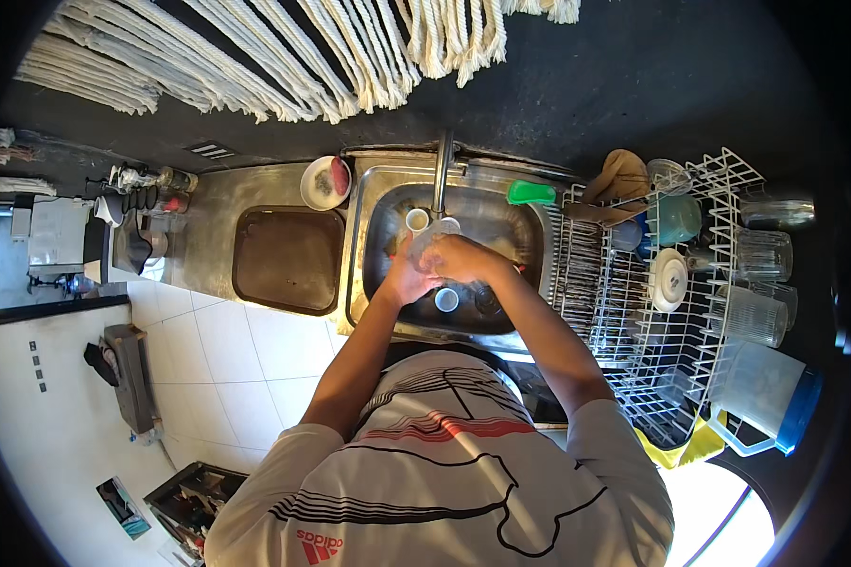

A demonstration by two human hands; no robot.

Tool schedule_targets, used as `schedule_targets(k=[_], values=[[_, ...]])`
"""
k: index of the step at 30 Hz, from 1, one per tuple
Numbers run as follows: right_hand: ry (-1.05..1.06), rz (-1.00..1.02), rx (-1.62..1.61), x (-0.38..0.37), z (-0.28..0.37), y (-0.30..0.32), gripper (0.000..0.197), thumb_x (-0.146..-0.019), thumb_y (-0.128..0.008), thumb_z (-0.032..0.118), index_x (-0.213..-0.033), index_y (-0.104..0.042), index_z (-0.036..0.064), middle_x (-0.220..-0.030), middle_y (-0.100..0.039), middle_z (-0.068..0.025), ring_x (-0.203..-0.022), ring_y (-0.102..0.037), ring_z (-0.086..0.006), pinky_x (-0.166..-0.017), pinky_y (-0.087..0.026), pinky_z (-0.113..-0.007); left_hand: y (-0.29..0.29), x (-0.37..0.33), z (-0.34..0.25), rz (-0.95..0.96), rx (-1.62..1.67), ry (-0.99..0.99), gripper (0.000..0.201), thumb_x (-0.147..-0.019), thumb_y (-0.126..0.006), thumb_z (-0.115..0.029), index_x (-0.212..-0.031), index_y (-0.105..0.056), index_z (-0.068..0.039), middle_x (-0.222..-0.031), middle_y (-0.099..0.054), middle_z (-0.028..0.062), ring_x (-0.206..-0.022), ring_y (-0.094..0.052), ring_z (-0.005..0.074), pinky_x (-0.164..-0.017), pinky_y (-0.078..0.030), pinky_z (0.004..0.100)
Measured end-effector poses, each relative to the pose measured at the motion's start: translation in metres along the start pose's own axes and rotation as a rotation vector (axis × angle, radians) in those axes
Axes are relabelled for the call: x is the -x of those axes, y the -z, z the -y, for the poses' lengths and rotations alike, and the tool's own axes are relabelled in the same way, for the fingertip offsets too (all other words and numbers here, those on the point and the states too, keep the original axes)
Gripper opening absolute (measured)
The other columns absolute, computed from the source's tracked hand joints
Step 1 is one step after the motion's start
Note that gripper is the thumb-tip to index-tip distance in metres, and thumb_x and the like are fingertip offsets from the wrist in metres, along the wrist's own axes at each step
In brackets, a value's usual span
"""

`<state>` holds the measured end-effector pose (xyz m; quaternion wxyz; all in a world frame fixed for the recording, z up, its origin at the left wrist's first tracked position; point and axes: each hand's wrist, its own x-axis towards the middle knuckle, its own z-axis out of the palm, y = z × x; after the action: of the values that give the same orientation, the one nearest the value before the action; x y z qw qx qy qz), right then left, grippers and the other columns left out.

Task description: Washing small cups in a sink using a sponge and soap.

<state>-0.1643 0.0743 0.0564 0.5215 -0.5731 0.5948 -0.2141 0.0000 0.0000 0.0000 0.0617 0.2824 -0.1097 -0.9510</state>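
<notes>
Both of my hands are together over the steel sink (357,274), below the faucet (442,170). My left hand (405,276) is closed around a clear, see-through cup (431,238). My right hand (459,259) is closed against the same cup, its fingers curled at the near side; their tips are partly hidden. A small white cup (417,220) stands in the basin just beyond my left hand. Another white cup (447,300) sits in the basin nearer to me, below my wrists. Dark, blurred items lie deeper in the sink.
At the right, a white wire dish rack (624,331) holds glasses, a plate (669,281) and a blue-lidded pitcher (766,392). A green plastic piece (531,193) lies on the sink's far right rim. Left are a brown tray (288,260) and a white bowl (320,193).
</notes>
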Motion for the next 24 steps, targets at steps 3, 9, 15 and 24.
schedule_targets(k=[3, 9, 15, 24], values=[[0.104, -0.063, 0.25, -0.003, -0.014, -0.013, 0.033, -0.09, -0.062, 0.028, -0.115, -0.065, 0.0072, -0.104, -0.069, -0.0176, -0.092, -0.066, -0.0284, -0.084, -0.05, -0.038, 0.001, 0.001, 0.007, -0.006, -0.019, 0.103, 0.058, -0.093, -0.043, -0.059, -0.122, -0.059, -0.012, -0.12, -0.063, 0.0095, -0.113, -0.056, 0.026, -0.094, -0.042, 0.0419], [0.061, -0.21, 0.213, -0.003, 0.0, -0.009, 0.024, -0.084, -0.061, 0.023, -0.096, -0.069, 0.0041, -0.089, -0.068, -0.0201, -0.083, -0.066, -0.0359, -0.075, -0.051, -0.043, 0.014, -0.006, 0.008, 0.607, 0.415, 0.276, 0.058, -0.091, -0.044, -0.063, -0.113, -0.06, -0.011, -0.101, -0.066, 0.0073, -0.098, -0.061, 0.0263, -0.089, -0.045, 0.04], [0.161, -0.179, 0.009, -0.007, -0.001, -0.007, 0.019, -0.082, -0.062, 0.019, -0.091, -0.069, 0.0048, -0.088, -0.068, -0.0179, -0.077, -0.066, -0.0331, -0.07, -0.05, -0.042, 0.02, -0.008, 0.0, 0.526, 0.167, 0.228, 0.054, -0.091, -0.047, -0.059, -0.11, -0.061, -0.011, -0.103, -0.067, 0.0074, -0.1, -0.06, 0.0277, -0.085, -0.045, 0.0405], [0.082, -0.178, 0.114, -0.012, -0.012, -0.015, 0.024, -0.084, -0.063, 0.024, -0.088, -0.067, 0.0005, -0.084, -0.067, -0.0189, -0.078, -0.066, -0.0326, -0.073, -0.052, -0.041, -0.058, 0.014, 0.007, 0.035, 0.191, 0.063, 0.054, -0.09, -0.047, -0.064, -0.105, -0.058, -0.013, -0.083, -0.06, 0.0019, -0.065, -0.05, 0.018, -0.067, -0.04, 0.0309]])
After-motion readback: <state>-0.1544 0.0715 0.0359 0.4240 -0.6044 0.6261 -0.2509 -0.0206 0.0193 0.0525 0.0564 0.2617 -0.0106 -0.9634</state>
